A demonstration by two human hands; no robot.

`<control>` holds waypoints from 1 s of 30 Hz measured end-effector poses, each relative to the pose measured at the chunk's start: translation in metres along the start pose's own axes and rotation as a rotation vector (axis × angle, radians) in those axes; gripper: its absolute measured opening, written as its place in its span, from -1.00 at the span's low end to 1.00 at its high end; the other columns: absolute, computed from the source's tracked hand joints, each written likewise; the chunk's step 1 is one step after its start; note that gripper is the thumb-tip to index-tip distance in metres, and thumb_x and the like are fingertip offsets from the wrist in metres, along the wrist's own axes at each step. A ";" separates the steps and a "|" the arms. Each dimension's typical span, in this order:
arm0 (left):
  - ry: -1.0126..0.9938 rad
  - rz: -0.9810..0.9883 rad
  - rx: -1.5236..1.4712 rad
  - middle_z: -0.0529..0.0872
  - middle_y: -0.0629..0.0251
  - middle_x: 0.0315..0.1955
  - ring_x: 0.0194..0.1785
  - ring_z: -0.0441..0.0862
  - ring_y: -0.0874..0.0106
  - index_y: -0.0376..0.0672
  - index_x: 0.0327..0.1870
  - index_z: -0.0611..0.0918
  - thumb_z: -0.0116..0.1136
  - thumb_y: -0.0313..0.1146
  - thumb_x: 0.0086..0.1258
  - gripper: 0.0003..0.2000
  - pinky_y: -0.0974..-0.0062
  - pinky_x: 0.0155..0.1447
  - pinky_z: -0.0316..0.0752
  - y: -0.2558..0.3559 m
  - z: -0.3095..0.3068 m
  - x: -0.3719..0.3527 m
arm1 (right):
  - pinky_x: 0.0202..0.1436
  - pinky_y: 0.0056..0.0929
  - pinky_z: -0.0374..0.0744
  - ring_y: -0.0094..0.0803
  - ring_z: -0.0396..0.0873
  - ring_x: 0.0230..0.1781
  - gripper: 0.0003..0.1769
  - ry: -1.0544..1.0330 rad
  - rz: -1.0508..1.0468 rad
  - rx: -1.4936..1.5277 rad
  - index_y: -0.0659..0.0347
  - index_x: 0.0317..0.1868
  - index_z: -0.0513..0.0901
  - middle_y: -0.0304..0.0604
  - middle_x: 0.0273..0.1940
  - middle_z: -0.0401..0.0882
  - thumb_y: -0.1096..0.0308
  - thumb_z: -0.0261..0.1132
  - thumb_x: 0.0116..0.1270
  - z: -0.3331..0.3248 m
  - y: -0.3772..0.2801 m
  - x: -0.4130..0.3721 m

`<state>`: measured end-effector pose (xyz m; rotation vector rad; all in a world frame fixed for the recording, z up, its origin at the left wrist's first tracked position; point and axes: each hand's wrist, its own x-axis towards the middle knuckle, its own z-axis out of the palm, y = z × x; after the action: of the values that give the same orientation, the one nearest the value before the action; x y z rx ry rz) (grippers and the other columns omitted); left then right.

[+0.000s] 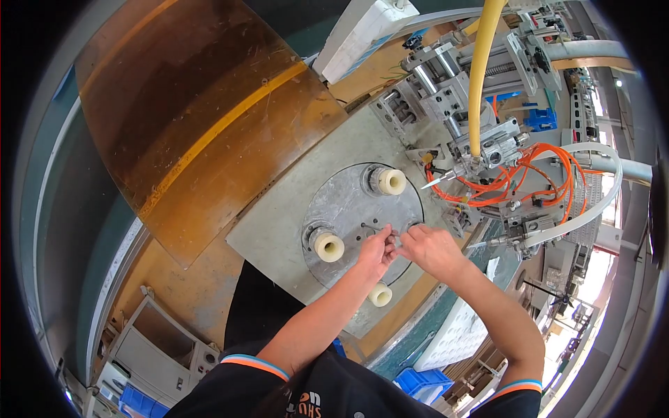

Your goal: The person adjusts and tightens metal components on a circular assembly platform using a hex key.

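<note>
Both hands are close together over a round metal plate (341, 202). My left hand (378, 249) pinches a thin metal rod (371, 227) that points left over the plate. Right beside it, my right hand (428, 251) has its fingers curled and pressed together; what they hold is hidden. Cream-coloured hollow cylinders stand around the plate: one at the top (391, 182), one at the left (329, 247) and one at the bottom (380, 295), near my left wrist.
An amber transparent sheet (230, 104) lies at the upper left. Metal slides and clamps (446, 83), a yellow hose (481, 76) and orange tubes (550, 157) stand at the upper right. A white perforated tray (453, 338) and blue bin (423, 383) are at the lower right.
</note>
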<state>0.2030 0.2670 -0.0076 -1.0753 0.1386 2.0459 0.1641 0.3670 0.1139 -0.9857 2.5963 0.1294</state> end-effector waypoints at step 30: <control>0.007 0.016 0.023 0.46 0.51 -0.63 -0.65 0.29 0.66 -0.14 -0.40 0.52 0.06 -0.23 0.42 -0.79 0.67 -0.56 0.29 0.007 -0.006 0.003 | -0.46 -0.42 0.54 -0.41 0.57 -0.40 -0.68 -0.095 -0.018 -0.052 0.11 -0.29 0.51 -0.28 -0.47 0.45 0.11 0.36 0.06 -0.005 -0.003 0.003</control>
<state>0.2010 0.2622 -0.0152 -1.0702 0.1745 2.0507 0.1624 0.3618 0.1172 -0.9960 2.5082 0.2343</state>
